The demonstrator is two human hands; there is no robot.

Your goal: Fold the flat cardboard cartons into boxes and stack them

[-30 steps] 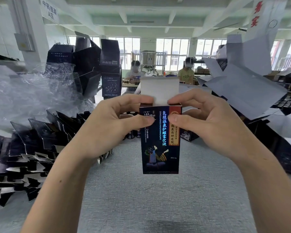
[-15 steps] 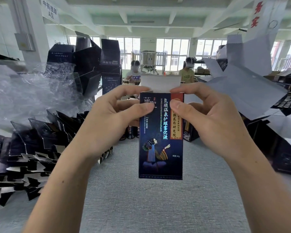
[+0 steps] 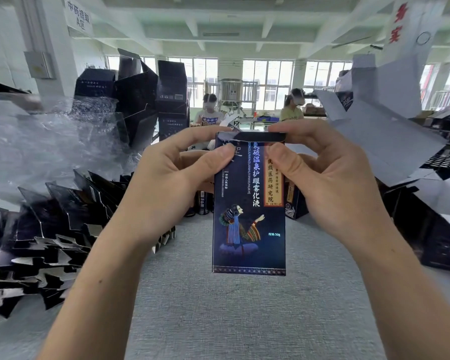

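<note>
Both hands up at chest height over the grey fabric-covered table, holding one tall dark-blue printed cardboard carton upright between them, clear of the surface. Carton front faces the camera: white and blue vertical lettering, a red-and-gold label strip on its right side, a seated figure in colourful dress lower down.

Left hand grips the carton's upper left edge, thumb pressed on the front face, fingers curled round behind. Right hand grips the upper right edge the same way, thumb on the label strip, index finger stretched across the top. The dark top flap is folded down along the carton's upper edge under that index finger; whether it is fully tucked in is hard to tell from here, the edge is blurred.

Left of the hands, a long row of flat dark cartons with pale cut edges lies fanned on the table, crumpled clear plastic wrap behind it. Farther back left, a stack of erected dark boxes. On the right, opened pale grey carton blanks stick up and out, with more dark packs below them. Two people sit at a far bench by the windows.
</note>
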